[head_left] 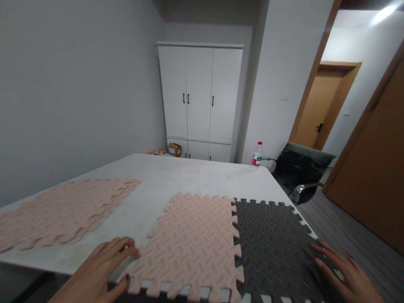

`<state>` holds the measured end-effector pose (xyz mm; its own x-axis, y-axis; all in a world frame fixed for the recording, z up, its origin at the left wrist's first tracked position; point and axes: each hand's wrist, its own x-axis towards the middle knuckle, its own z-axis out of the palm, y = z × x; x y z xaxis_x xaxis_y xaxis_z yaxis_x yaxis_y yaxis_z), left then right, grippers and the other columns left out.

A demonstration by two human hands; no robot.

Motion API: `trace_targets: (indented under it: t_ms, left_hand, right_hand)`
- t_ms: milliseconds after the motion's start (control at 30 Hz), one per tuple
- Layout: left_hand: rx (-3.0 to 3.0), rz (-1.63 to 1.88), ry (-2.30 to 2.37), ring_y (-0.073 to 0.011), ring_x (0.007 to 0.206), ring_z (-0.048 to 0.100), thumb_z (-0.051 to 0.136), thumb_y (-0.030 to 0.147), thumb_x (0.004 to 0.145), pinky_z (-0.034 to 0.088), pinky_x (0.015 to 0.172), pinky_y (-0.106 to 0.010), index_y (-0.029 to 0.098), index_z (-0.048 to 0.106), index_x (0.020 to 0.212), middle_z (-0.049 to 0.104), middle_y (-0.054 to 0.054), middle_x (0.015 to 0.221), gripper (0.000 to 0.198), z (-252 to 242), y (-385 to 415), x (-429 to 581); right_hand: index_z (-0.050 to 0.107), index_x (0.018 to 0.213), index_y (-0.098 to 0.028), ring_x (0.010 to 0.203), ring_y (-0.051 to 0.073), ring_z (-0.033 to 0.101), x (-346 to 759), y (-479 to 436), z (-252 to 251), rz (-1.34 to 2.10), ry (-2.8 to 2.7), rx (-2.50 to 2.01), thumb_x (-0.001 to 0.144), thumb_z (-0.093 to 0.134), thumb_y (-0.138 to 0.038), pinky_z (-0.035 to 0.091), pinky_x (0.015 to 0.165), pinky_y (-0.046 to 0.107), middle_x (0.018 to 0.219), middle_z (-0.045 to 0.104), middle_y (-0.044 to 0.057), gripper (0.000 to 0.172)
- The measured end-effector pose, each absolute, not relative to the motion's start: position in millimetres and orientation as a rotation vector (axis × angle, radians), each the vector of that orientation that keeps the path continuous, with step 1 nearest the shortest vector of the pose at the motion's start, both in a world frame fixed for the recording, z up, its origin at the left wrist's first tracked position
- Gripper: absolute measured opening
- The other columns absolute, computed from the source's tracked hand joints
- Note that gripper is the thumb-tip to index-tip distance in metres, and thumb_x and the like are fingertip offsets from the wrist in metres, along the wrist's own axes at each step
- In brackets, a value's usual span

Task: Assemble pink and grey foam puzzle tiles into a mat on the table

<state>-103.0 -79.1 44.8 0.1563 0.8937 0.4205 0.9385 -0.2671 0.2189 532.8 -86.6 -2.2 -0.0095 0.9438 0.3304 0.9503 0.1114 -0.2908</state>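
Observation:
A pink foam puzzle mat point(198, 240) with a raised tread pattern lies flat on the white table. Along its right side, a dark grey foam puzzle mat point(271, 244) meets it edge to edge, the interlocking teeth lined up. My left hand point(107, 261) is at the pink mat's near left corner, thumb and bent fingers apart, fingertips against its edge. At the grey mat's right edge is my right hand point(344, 269), fingers spread and slightly blurred. Further left lies a separate stack of pink foam mats point(69, 210).
A plastic bottle point(257, 155) with a red cap stands at the table's point(176, 172) far right corner. Beyond the right edge is a black chair point(299, 172). A white cabinet point(198, 92), a small cardboard box point(174, 149) and colourful items are behind the table.

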Motion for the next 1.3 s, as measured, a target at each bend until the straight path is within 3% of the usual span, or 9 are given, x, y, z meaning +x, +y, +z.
trace_targets:
  t_ms: [200,300,433,567,667,833,1000,1133,1300]
  left_hand:
    - [-2.68,-0.604,-1.667,-0.023,0.128,0.038,0.036,0.033,0.088,0.03,0.109,-0.041,0.027,0.046,0.131,0.042,-0.002,0.14,0.044,63.4,-54.1,32.7]
    - [-2.935,-0.468,-1.656,-0.0272,0.135,0.026,0.034,0.027,0.088,0.026,0.111,-0.049,0.019,0.031,0.14,0.029,-0.007,0.147,0.053,34.5,-50.5,117.6]
    - [-3.058,-0.446,-1.618,-0.0314,0.137,0.011,0.033,0.036,0.089,0.014,0.111,-0.06,0.026,0.022,0.143,0.019,-0.006,0.149,0.056,4.1,-48.8,157.2]
    - [-3.122,-0.412,-1.601,-0.0298,0.137,0.012,0.035,0.037,0.088,0.012,0.111,-0.059,0.033,0.026,0.141,0.022,-0.006,0.149,0.054,5.5,-48.9,149.1]
    - [-3.128,-0.39,-1.613,-0.0314,0.136,0.017,0.04,0.038,0.087,0.018,0.111,-0.058,0.028,0.027,0.141,0.024,-0.009,0.147,0.057,1.4,-51.0,151.0]
    - [-2.793,-0.593,-1.547,-0.0286,0.126,0.041,0.037,0.05,0.087,0.04,0.101,-0.049,0.023,0.04,0.135,0.046,-0.008,0.135,0.056,-36.7,-53.0,162.0]
    - [-2.514,-0.828,-1.267,-0.0204,0.11,0.057,0.038,0.054,0.087,0.046,0.093,-0.038,0.023,0.051,0.125,0.06,-0.001,0.121,0.051,-54.3,-55.1,161.7]
    - [-2.594,-0.703,-1.304,-0.0211,0.111,0.056,0.035,0.043,0.091,0.044,0.094,-0.039,0.019,0.053,0.123,0.062,-0.002,0.12,0.044,-38.5,-63.5,161.0]
    - [-2.849,-0.529,-1.351,-0.0225,0.127,0.039,0.035,0.042,0.091,0.032,0.106,-0.042,0.018,0.039,0.135,0.047,-0.006,0.136,0.05,-8.3,-80.9,151.2]
  right_hand:
    - [0.034,0.137,-0.016,0.133,0.021,0.028,376.1,-1.2,97.1,0.069,-2.174,-1.419,0.092,0.024,-0.045,0.026,0.107,0.043,0.146,0.029,0.006,0.055]
    - [0.028,0.139,-0.007,0.135,0.023,0.022,309.0,40.3,80.5,0.141,-2.37,-1.45,0.092,0.021,-0.04,0.023,0.108,0.043,0.147,0.026,0.012,0.058]
    - [0.026,0.14,-0.009,0.136,0.026,0.018,281.3,68.1,24.7,0.197,-2.414,-1.651,0.091,0.018,-0.049,0.017,0.107,0.05,0.147,0.024,0.014,0.064]
    - [0.024,0.141,-0.009,0.136,0.026,0.017,284.5,71.3,3.9,0.186,-2.401,-1.645,0.09,0.012,-0.053,0.016,0.107,0.051,0.147,0.022,0.014,0.069]
    - [0.025,0.141,-0.008,0.136,0.026,0.018,281.2,67.7,5.3,0.169,-2.394,-1.67,0.089,0.013,-0.053,0.016,0.107,0.05,0.147,0.024,0.014,0.069]
    - [0.026,0.14,-0.006,0.137,0.024,0.016,278.7,50.7,4.6,0.102,-2.393,-1.779,0.09,0.013,-0.044,0.016,0.108,0.047,0.147,0.022,0.014,0.065]
    - [0.021,0.142,-0.011,0.137,0.02,0.016,291.1,37.4,6.5,0.125,-2.507,-1.713,0.09,0.01,-0.044,0.017,0.108,0.047,0.148,0.02,0.006,0.063]
    - [0.019,0.143,-0.012,0.137,0.021,0.015,291.1,36.5,5.7,0.085,-2.473,-1.765,0.09,0.01,-0.045,0.014,0.108,0.05,0.149,0.018,0.006,0.063]
    - [0.023,0.142,-0.013,0.137,0.021,0.016,290.7,36.6,3.0,0.102,-2.478,-1.748,0.09,0.011,-0.045,0.016,0.108,0.049,0.148,0.022,0.007,0.062]
